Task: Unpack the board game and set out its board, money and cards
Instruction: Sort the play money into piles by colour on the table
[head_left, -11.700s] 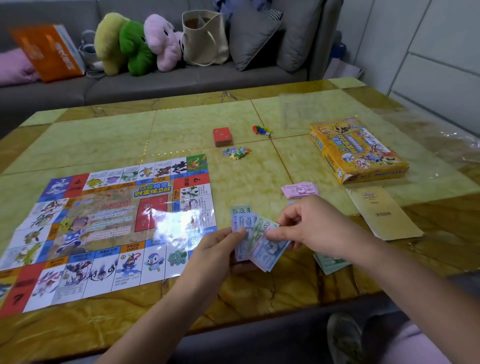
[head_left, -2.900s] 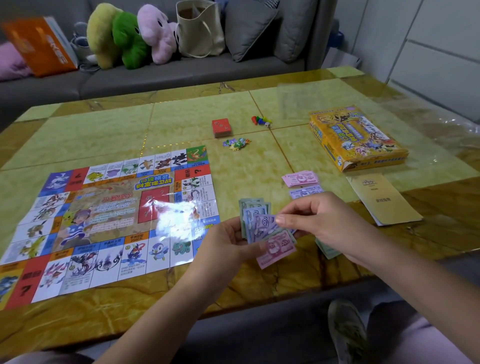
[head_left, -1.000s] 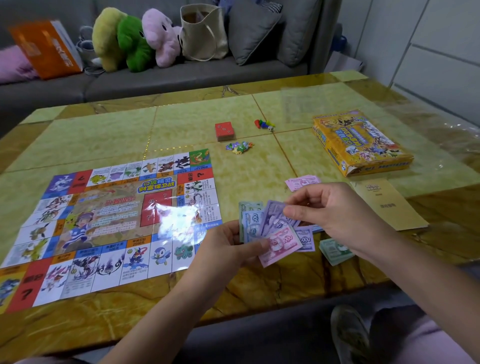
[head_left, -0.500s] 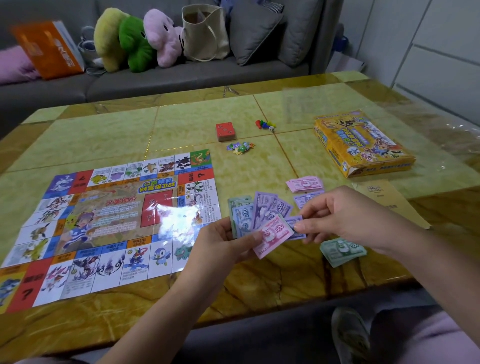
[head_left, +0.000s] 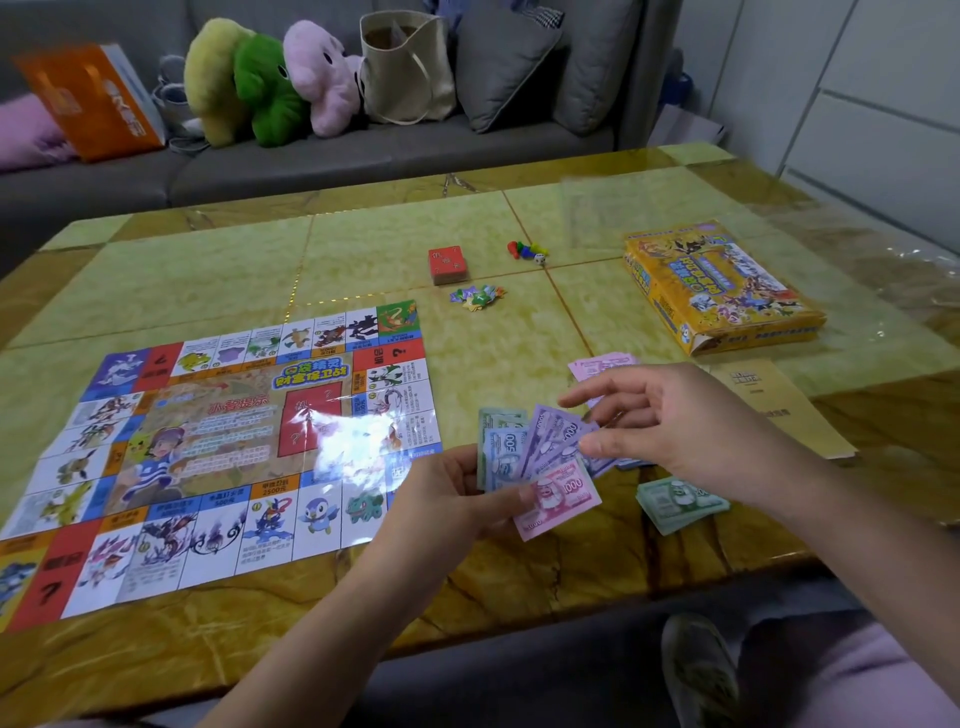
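Board (head_left: 218, 457): flat on the table (head_left: 363, 249), left of my left hand, its near right corner just beside my knuckles. Laid out, I judge.

Left hand (head_left: 447, 499): thumb on top, fingers curled beneath, gripping the fan of notes (head_left: 535, 462) at its lower left corner. Red card deck (head_left: 448, 265) sits well beyond this hand.

The fan is between my two hands, lifted off the table, and spreads from my left thumb. The green and blue notes at the back have their long axis running away from me. The purple notes lean away and rightward. The pink 1000 note in front lies lowest, its long axis pointing right and slightly away, toward my right hand.

Right hand (head_left: 670, 431): fingers loose and apart, forefinger stretched left over the purple ends, thumb tip just beside them. It holds nothing I can see. Whether the thumb touches paper, I cannot tell.

Step in hand, as I judge it, is sorting money by colour. To do it well:
- Keep the left thumb firm at the pivot so the fan holds.
- Pinch one free end only.
- Draw along that note's long axis, rightward.
- Lay it square on its matching pile.

Pink pile (head_left: 597, 364): just beyond my right forefinger. Green pile (head_left: 670, 504): on the near side of my right wrist. Another pile is mostly hidden under that palm.

Game box (head_left: 722, 291): well beyond my right hand.
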